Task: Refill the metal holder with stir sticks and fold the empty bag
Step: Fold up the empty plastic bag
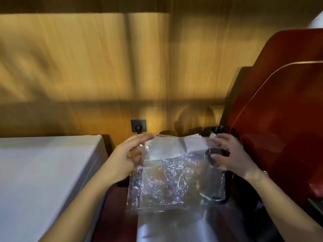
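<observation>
The bag [174,179], clear and crinkled, hangs spread between both hands above the dark counter [174,227], and looks empty, so the folding step seems in hand. The left hand [125,156] pinches its upper left edge, fingers [141,137] otherwise loosely extended. The right hand [229,154] holds the upper right edge, fingers half-curled, in front of the metal holder [218,132]. Next, the edges likely need bringing together evenly.

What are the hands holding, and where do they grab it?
Both hold the clear plastic bag near its top: the left hand has its grip on the left edge, the right hand on the right edge.
</observation>
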{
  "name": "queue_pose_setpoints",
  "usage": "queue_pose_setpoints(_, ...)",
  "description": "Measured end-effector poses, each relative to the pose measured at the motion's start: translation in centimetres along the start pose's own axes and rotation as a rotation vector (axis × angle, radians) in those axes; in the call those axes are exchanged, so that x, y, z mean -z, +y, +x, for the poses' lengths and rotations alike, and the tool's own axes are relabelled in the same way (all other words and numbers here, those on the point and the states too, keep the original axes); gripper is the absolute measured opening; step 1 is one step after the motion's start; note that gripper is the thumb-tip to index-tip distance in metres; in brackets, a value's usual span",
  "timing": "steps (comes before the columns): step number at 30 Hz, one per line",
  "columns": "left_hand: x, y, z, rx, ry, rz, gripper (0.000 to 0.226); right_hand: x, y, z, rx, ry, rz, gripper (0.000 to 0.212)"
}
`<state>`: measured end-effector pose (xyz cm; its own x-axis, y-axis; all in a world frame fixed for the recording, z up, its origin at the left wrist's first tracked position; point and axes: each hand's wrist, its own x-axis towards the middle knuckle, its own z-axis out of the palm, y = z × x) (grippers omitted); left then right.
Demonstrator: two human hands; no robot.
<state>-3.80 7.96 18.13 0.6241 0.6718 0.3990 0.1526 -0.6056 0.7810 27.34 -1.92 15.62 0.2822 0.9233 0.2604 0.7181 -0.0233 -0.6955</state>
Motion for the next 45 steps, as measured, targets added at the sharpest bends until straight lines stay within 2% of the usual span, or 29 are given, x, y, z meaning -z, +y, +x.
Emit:
queue_pose_setpoints(2, 0.2, 1.6, 0.4, -0.053, -0.024, 0.026, 0.089, -0.3, -1.3, 0.4, 0.140, 0.109, -0.177, 0.048)
queue_pose_setpoints(3, 0.3, 2.3, 0.5, -0.063, -0.049, 0.022, 0.089, -0.3, -2.0, 0.6, 0.184, 0.097, -0.178, 0.048)
queue_pose_setpoints(4, 0.4, 2.8, 0.5, -0.072, -0.085, 0.014, 0.087, -0.2, -2.7, 0.8, 0.208, 0.035, -0.131, 0.048)
queue_pose_setpoints(8, 0.4, 4.3, 0.7, -0.132, -0.194, 0.112, 0.076, -0.7, -5.5, 1.0, 0.174, -0.396, 0.070, 0.040)
queue_pose_setpoints(11, 0.5, 4.6, 1.1, -0.154, -0.182, 0.135, 0.075, -2.0, -6.1, 1.1, 0.172, -0.428, 0.215, 0.016)
queue_pose_setpoints(12, 0.6, 4.4, 1.1, -0.140, -0.163, 0.087, 0.070, -2.2, -6.3, 1.0, 0.183, -0.415, 0.259, 0.011)
queue_pose_setpoints(16, 2.0, 2.8, 0.5, 0.074, -0.096, -0.385, 0.056, -2.1, -6.1, 0.6, 0.184, -0.353, 0.492, 0.007)
queue_pose_setpoints(19, 2.8, 0.8, -0.2, 0.155, -0.161, -0.673, 0.071, -2.3, -5.5, 0.3, 0.139, -0.289, 0.666, 0.010)
queue_pose_setpoints(21, 2.6, -0.6, -0.6, 0.219, -0.146, -0.890, 0.078, -2.8, -5.0, 0.0, 0.091, -0.247, 0.758, 0.011)
queue_pose_setpoints(24, 1.4, -1.8, -0.9, 0.251, -0.108, -1.003, 0.082, -4.0, -4.4, -0.4, -0.026, -0.195, 0.943, 0.009)
queue_pose_setpoints(27, -0.4, -1.8, -1.4, 0.311, -0.046, -0.957, 0.088, -5.2, -4.1, -0.6, -0.149, -0.144, 1.069, 0.012)
queue_pose_setpoints(29, -2.0, -1.5, -1.7, 0.400, 0.007, -0.803, 0.084, -5.8, -4.2, -0.7, -0.198, -0.120, 1.119, 0.014)
queue_pose_setpoints(31, -3.5, -1.2, -1.8, 0.467, 0.060, -0.648, 0.064, -6.2, -4.2, -0.8, -0.225, -0.110, 1.131, 0.015)
queue_pose_setpoints(34, -4.3, -1.0, -1.6, 0.474, 0.165, -0.534, 0.007, -6.2, -4.0, -1.1, -0.238, -0.082, 1.089, 0.014)
queue_pose_setpoints(41, -4.0, -1.0, -1.4, 0.494, 0.221, -0.459, 0.015, -4.8, -2.1, -1.7, -0.203, -0.097, 0.843, 0.009)
queue_pose_setpoints(45, -4.2, -1.1, -1.1, 0.453, 0.293, -0.414, 0.018, -4.6, -1.5, -1.7, -0.234, -0.127, 0.825, 0.012)
